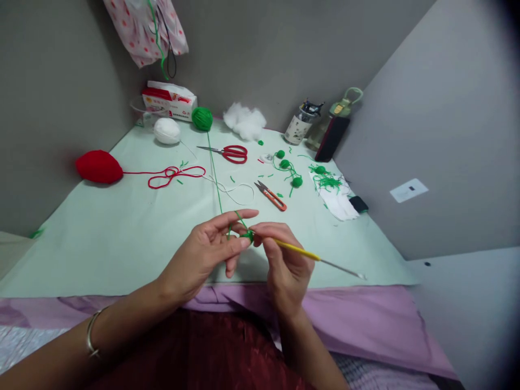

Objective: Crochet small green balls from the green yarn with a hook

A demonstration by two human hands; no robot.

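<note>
My left hand (211, 241) pinches a small green crochet piece (247, 235) between thumb and fingers, with green yarn (215, 173) looped over its raised index finger. That yarn runs back to a green ball (202, 118) at the rear of the table. My right hand (286, 260) is closed around a yellow-handled crochet hook (298, 249). The hook's tip meets the green piece, partly hidden by my fingers. Its other end points to the lower right. Beyond my hands lie orange snips (271, 196) and red-handled scissors (234, 154).
Red yarn (99, 166) and white yarn (167, 131) are at the left. White stuffing (245, 122), a pen holder (299, 125) and a bottle (325, 127) stand behind. Small green balls (297, 182) and scraps lie right, near a white tissue (339, 201). Walls border the table (122, 244).
</note>
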